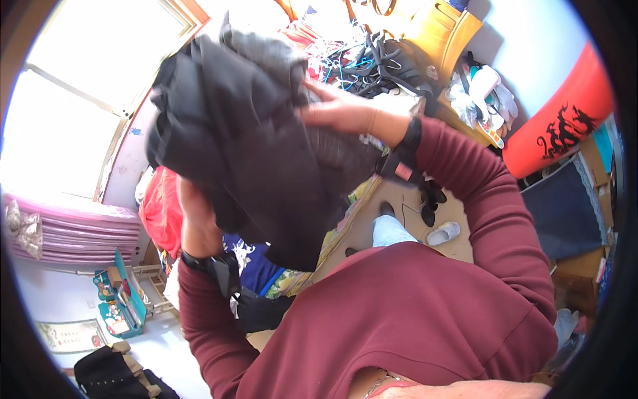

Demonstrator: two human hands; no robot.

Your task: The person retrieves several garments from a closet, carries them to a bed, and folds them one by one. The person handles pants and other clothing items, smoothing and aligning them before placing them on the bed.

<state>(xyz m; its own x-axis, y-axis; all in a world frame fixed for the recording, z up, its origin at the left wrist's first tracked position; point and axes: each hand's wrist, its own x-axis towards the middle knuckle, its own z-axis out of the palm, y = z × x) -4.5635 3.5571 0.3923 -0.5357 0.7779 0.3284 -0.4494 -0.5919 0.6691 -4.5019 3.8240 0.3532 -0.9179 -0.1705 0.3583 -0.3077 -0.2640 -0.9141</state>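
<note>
A bulky bundle of dark cloth, apparently clothing, is raised before my chest between both hands. My left hand grips it from the lower left, with the fingers hidden behind the fabric. On the upper right side my right hand presses into the folds, its thumb and fingers blurred by motion. A greyer, textured piece shows along the bundle's top edge. Below it, blue cloth with a white pattern lies on a bed with a floral cover.
A heap of clothes hangers lies beyond the bundle, near a wooden chair. Red cloth is piled at the left by a bright window. A red cylinder with a dragon print leans at the right. Shoes sit on the floor.
</note>
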